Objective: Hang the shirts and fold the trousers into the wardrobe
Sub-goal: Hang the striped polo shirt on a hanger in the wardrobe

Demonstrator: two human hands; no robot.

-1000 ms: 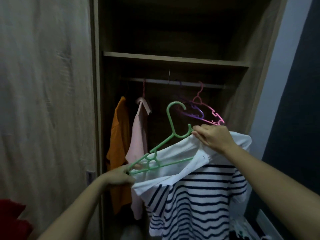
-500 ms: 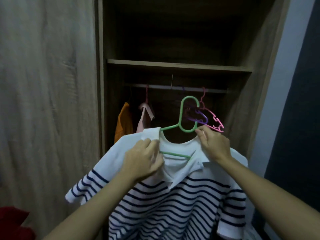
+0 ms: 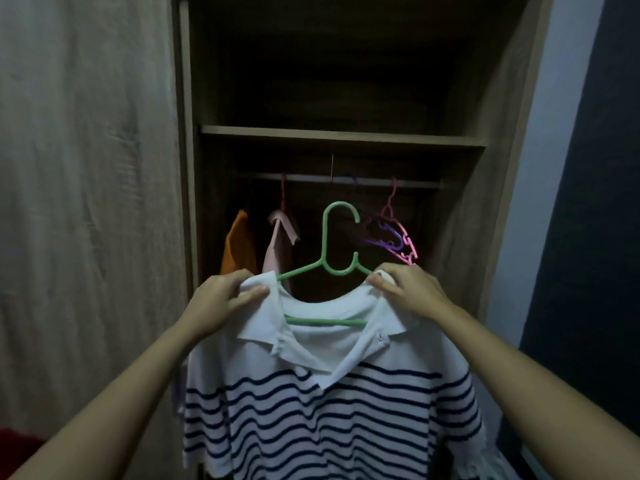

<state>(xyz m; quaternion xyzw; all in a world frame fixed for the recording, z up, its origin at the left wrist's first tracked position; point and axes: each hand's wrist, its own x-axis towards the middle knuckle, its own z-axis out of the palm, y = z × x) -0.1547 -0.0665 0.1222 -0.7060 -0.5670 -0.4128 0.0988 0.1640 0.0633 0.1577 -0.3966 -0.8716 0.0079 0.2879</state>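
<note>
Before the wardrobe point(image 3: 491, 188), left hand point(image 3: 216, 303) and right hand point(image 3: 414, 292) pinch the shirt point(image 3: 322, 417) shoulders, hiding the hanger point(image 3: 332, 244) arms; its hem is cut off.

Navy-striped white polo shirt point(image 3: 329, 410) draped on green hanger point(image 3: 337, 244), upright.

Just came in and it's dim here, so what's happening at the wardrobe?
A person holds a striped shirt on a green hanger before the open wardrobe, the left hand and right hand each pinching a shoulder. The hook is below the rail, not yet hung. An orange shirt, a pink shirt, a purple hanger and a pink hanger hang on it.
</note>
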